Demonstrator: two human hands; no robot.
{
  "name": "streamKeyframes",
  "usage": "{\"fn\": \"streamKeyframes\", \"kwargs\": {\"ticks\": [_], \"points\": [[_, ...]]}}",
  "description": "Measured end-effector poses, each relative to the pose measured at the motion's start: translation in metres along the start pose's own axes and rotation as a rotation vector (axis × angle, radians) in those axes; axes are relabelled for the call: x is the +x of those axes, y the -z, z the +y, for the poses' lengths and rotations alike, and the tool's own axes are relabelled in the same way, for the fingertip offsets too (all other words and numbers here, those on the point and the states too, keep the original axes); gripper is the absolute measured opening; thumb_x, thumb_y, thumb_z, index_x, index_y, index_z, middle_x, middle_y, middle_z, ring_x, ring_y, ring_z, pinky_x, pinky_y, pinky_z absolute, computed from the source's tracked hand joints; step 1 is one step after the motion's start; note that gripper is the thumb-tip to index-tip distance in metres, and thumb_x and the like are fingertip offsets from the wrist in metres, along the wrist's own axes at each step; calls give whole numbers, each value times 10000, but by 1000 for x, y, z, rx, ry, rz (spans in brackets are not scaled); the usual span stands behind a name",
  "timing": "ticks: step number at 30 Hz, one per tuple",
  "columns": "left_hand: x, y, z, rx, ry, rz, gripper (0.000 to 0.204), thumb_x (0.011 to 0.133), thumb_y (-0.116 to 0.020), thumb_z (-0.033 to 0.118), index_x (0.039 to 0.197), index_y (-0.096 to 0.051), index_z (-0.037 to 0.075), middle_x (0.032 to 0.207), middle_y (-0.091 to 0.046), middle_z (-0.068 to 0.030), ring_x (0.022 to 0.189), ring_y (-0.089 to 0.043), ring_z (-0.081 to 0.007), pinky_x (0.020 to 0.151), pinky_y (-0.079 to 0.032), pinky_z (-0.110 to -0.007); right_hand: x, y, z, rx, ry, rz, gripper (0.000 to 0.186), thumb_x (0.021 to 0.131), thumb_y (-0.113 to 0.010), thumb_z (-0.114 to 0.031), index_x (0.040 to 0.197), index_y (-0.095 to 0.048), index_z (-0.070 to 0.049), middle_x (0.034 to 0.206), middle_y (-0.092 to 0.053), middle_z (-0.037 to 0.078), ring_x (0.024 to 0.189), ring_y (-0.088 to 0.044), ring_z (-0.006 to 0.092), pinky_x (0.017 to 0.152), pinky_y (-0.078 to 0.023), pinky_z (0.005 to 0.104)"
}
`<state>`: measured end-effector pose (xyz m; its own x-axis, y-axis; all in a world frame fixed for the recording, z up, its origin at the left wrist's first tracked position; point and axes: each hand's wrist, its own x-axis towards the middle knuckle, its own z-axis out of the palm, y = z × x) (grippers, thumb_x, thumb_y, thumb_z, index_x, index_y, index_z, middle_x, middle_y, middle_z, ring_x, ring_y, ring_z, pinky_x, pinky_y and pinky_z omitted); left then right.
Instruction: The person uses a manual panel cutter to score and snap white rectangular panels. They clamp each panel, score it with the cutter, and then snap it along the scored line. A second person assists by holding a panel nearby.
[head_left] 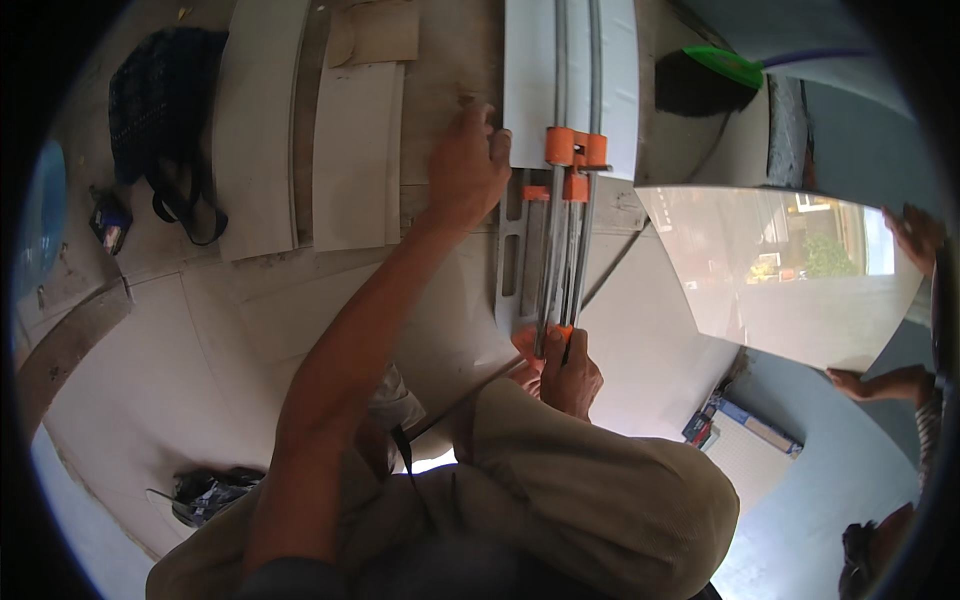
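Note:
A manual tile cutter (575, 230) with two steel rails and an orange carriage (577, 148) lies lengthwise ahead of me. Beneath its rails, at the far part, is a white tile (530, 75). My left hand (468, 165) is at the tile's left edge, fingers curled and fingertips against that edge; their undersides are hidden. Close to my knees, my right hand (572, 380) is closed around the cutter's orange handle (563, 335). Part of the cutter's near end is hidden behind that hand and my leg.
At right, another person's hands (912, 235) hold a large glossy tile (800, 300). Long pale tile pieces (358, 160) lie left of the cutter. A dark bag (165, 100) is at far left, a green-rimmed black basin (705, 85) at far right. A boxed item (755, 425) stands behind my right knee.

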<state>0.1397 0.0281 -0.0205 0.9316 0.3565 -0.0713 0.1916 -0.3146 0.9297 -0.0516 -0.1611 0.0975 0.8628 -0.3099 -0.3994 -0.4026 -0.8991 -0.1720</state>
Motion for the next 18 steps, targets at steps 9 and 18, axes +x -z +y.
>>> {"fn": "streamKeyframes", "kwargs": {"ticks": [9, 18], "points": [[5, -4, -15, 67, -128, 35, 269, 961, -721, 257, 1120, -671, 45, 850, -716, -135, 747, -717, -317, 661, -574, -446, 4, -3, -11, -175, -2, 27, 346, 1086, -525, -411, 977, -585, -87, 778, -685, 181, 710, -694, 424, 631, -515, 524], [5, -8, -21, 21, -213, 107, 169, 951, -678, 201, 943, -595, 54, 792, -645, -107, 747, -689, -270, 615, -592, -432, 5, -1, -16, -232, 20, 43, 345, 1079, -536, -414, 979, -592, -89, 793, -683, 167, 721, -698, 405, 630, -519, 512]]}}
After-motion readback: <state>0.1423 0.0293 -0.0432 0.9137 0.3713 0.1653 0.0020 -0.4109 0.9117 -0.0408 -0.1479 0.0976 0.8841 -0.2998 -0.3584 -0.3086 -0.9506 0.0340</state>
